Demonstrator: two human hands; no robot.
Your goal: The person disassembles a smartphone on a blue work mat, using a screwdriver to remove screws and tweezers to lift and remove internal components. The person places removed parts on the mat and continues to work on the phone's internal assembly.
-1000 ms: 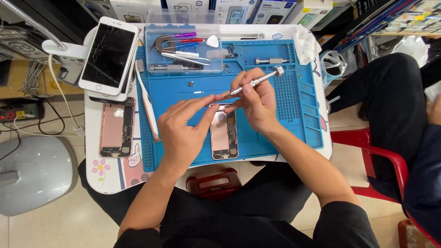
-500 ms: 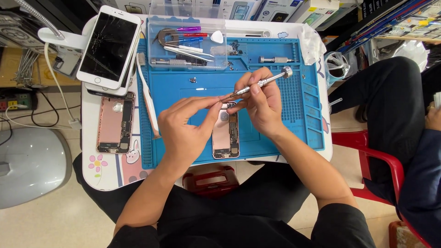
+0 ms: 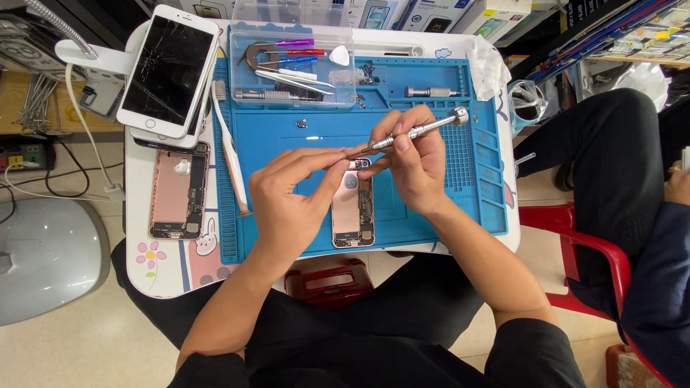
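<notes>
Two bare hands at work: left hand [image 3: 291, 197], right hand [image 3: 410, 162]. One silver screwdriver [image 3: 417, 131] held, a second driver [image 3: 429, 92] lying on the one blue mat [image 3: 474, 179]. Two opened phone bodies [image 3: 353, 212] [image 3: 177, 190]. One cracked white phone [image 3: 167, 70]. One clear tool tray [image 3: 291, 68]. One toothbrush [image 3: 230, 147]. One red stool [image 3: 327, 282].

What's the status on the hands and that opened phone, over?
Right hand grips silver screwdriver, tip at top of opened phone. Left hand pinches by the tip. Nothing blocking on blue mat.

Cracked white phone [image 3: 167, 72] at ten o'clock; second opened phone [image 3: 178, 190] at nine; toothbrush [image 3: 230, 147] beside it; clear tool box [image 3: 291, 68] at twelve; red chair [image 3: 589, 266] at three
</notes>
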